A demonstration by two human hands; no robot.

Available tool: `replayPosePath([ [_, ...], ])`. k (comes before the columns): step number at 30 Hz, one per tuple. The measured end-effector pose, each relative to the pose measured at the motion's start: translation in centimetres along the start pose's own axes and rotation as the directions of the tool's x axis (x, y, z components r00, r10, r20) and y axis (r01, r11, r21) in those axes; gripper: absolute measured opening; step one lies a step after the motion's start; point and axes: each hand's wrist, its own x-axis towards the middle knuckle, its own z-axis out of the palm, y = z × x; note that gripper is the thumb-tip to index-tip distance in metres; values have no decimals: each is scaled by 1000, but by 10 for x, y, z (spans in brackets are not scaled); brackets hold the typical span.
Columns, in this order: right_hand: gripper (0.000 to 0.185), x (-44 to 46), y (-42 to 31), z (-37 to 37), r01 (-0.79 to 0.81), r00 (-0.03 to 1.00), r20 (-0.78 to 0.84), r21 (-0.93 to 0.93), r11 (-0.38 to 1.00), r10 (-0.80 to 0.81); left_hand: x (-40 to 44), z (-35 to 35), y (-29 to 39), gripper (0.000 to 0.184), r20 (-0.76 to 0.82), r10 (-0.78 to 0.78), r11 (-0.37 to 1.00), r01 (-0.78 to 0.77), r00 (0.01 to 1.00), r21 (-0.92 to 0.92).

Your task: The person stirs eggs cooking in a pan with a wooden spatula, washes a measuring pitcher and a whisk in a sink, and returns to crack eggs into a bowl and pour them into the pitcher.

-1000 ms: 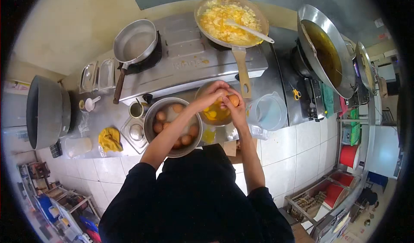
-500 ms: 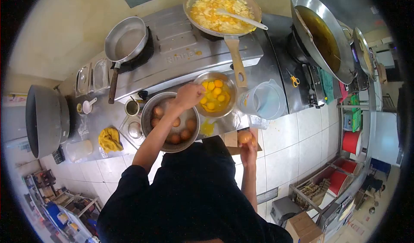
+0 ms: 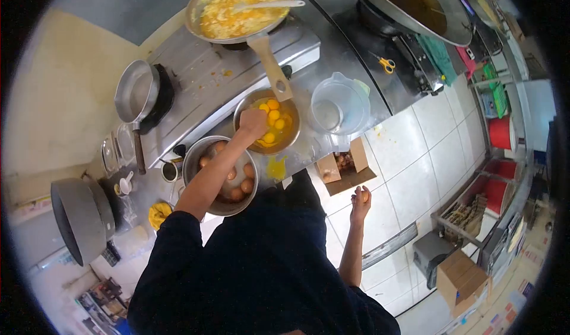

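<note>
A: In the head view, where is the left hand (image 3: 253, 124)?
B: Over the metal bowl (image 3: 290, 142), its back hiding the fingertips, so I cannot tell how its grip stands. Raw yolks (image 3: 274, 114) lie in the bowl, on the table (image 3: 304, 88).
A: And the right hand (image 3: 361, 199)?
B: Low, out past the table edge, its grip closed around a brown egg or shell (image 3: 364, 196); I can't tell which.
A: What's near it?
B: An open cardboard box (image 3: 350, 185) on the floor, with brown pieces inside.
A: Where are the other eggs (image 3: 236, 193)?
B: In the deep pot (image 3: 255, 183), just beside the bowl. A yellow spill (image 3: 276, 167) lies near both, and a clear jug (image 3: 340, 106) stands on the bowl's other side.
</note>
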Motion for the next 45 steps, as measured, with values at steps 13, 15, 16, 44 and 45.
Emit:
replayPosePath([
  [13,35,-43,38,-47,-16,964,-264,61,998,32,12,8,2,22,-168,59,998,-55,984,26],
  [15,38,-49,48,-58,-33,965,-253,148,988,70,17,16,-3,19,-183,56,998,-58,981,-3],
  [16,39,-52,54,-63,-21,968,-242,169,985,62,12,9,-3,19,-180,56,998,-57,982,2],
  [44,33,-52,23,-62,-5,969,-241,161,987,44,4,3,14,29,-56,33,985,-23,998,171],
  [45,33,-51,23,-64,-6,968,-245,163,987,46,1,-2,16,29,-66,23,981,-10,998,192],
])
